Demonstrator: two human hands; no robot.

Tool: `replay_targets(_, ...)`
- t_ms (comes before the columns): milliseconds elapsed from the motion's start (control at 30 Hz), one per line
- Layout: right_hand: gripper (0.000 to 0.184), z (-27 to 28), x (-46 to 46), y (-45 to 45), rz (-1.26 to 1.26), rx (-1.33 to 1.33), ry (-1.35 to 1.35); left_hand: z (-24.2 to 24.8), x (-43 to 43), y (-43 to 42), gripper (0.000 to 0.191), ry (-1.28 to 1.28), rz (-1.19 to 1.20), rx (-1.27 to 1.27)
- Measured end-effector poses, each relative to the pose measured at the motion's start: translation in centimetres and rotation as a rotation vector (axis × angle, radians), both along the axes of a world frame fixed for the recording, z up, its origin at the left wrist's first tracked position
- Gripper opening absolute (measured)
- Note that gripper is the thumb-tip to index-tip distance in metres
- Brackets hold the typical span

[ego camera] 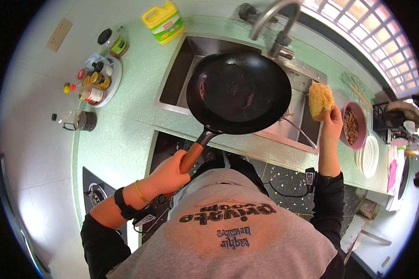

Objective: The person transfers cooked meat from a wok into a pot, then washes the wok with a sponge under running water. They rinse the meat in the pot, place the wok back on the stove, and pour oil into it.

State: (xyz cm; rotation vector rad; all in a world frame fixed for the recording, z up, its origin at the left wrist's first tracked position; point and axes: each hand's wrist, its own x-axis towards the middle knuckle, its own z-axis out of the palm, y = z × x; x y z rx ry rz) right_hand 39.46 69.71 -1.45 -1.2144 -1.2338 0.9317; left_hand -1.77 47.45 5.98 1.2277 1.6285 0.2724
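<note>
My left hand [170, 172] is closed around the wooden handle of a black wok [239, 92]. The wok is raised over the stainless steel sink [177, 75], covering much of its middle; its dark inner face shows a few reddish-brown marks. Off to the right, my right hand [331, 120] grips a yellow loofah scrubber [320, 101] above the sink's right rim, apart from the wok. The curved metal faucet [282, 40] stands behind the wok, and no water is seen running from it.
A yellow detergent jug [163, 23] stands behind the sink. Bottles and jars crowd a round white tray [117, 78] at left. Right of the sink are a pink bowl [361, 127] of food and a white ribbed dish [369, 157]. A gas stove [96, 191] lies at lower left.
</note>
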Motion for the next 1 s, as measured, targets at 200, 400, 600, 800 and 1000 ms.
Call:
replay_targets(200, 0.029, -1.9, 8.4, -0.3, -0.188, -0.027, -0.093, 1.2, 5.4, 1.4, 0.044, -0.227, -0.047, -0.096)
replay_targets(400, 0.028, -3.9, 13.4, -2.9, -0.143, -0.067, -0.143, 1.2, 10.9, 4.9, 0.043, -0.497, -0.042, -0.296)
replay_targets(600, 0.028, -6.4, 14.7, -4.7, -0.181, -0.215, -0.161, 0.9, 15.2, 8.0, 0.039, -0.75, -0.08, -0.44)
replay_targets(800, 0.028, -8.3, 14.9, -5.0, -0.157, -0.299, -0.065, 1.4, 17.5, 9.1, 0.039, -0.945, -0.029, -0.556)
replay_targets(1000, 0.027, -9.6, 14.2, -3.6, -0.102, -0.358, 0.019, 3.0, 17.5, 9.1, 0.038, -1.027, 0.031, -0.553)
